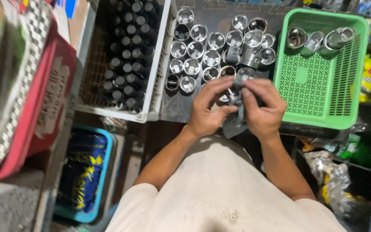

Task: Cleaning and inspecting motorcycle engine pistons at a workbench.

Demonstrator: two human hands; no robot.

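Observation:
My left hand and my right hand are held together in front of me, both wrapped around a grey rag with a small metal piston-like part inside it, mostly hidden by my fingers. Just beyond my hands, several shiny metal cup-shaped parts stand packed on a dark surface. A green plastic basket to the right holds three of the same metal parts along its far edge.
A white crate full of several dark cylindrical pins sits to the left. A red tray leans at the far left. A blue bin with blue packets stands below. Plastic bags lie at the lower right.

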